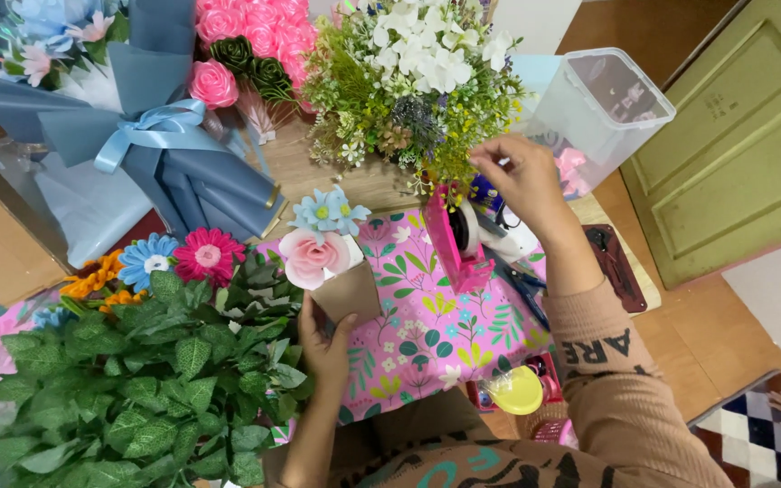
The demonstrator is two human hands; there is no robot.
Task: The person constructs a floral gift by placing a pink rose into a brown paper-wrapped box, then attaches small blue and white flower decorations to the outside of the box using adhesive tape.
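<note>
Two hands are at work here, and we take them from the left. Beyond the left fingers we see a mound of matte, veined fabric leaves (151, 380), with soft daisy-shaped flowers in orange, blue and magenta (174, 258) at its top edge. Our left hand (323, 339) comes up from below with the palm turned inward, fingers and thumb closed around the base of a small cone of stiff brown paper (350, 291). Out of the cone, just above those fingers, rise a satiny pale pink rose (311, 257) and a few crinkled light blue blossoms (327, 211). Under the hand lies glossy pink wrapping paper printed with leaves (427, 325).

To the right of the cone a magenta plastic tape dispenser (458, 244) stands on that paper. Our right hand (522, 181) reaches forward on a bent arm in a ribbed tan sleeve (616, 398), wrist raised, fingertips drawn together in a pinch at the lower edge of a bushy bunch of fine green sprigs and white blossoms (418, 81). What the pinch holds we cannot tell. Just right of those fingers a clear, box-shaped plastic container (603, 113) lies tilted.
</note>
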